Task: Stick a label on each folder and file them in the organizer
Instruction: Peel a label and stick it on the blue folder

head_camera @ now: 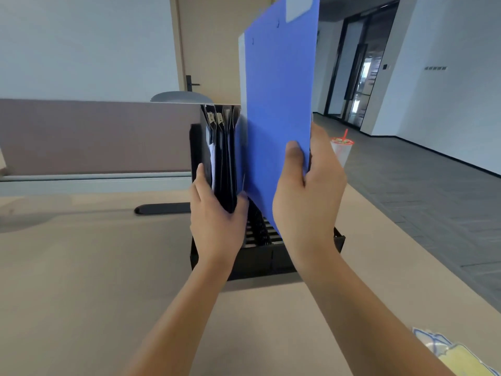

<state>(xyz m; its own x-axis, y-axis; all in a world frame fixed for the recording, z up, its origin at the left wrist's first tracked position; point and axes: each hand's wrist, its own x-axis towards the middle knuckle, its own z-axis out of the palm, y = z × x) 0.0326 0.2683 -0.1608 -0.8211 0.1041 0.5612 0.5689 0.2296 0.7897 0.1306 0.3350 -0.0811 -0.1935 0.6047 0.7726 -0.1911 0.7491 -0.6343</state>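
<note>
A blue folder [276, 104] stands upright over the black organizer [260, 256], its lower edge down among the slots. A pale label [298, 6] sits near its top corner. My right hand [309, 196] grips the folder's near edge, thumb on the front face. To the left, several black folders [222, 147] stand filed in the organizer. My left hand [217, 221] grips their near edges and holds them toward the left. Between them and the blue folder, bare slots show.
The organizer stands on a beige desk [81, 280] against a brown partition [95, 137]. A plastic cup with a red straw [342, 149] stands behind my right hand. A sheet of labels [455, 354] lies at the desk's near right corner. Grey floor drops away on the right.
</note>
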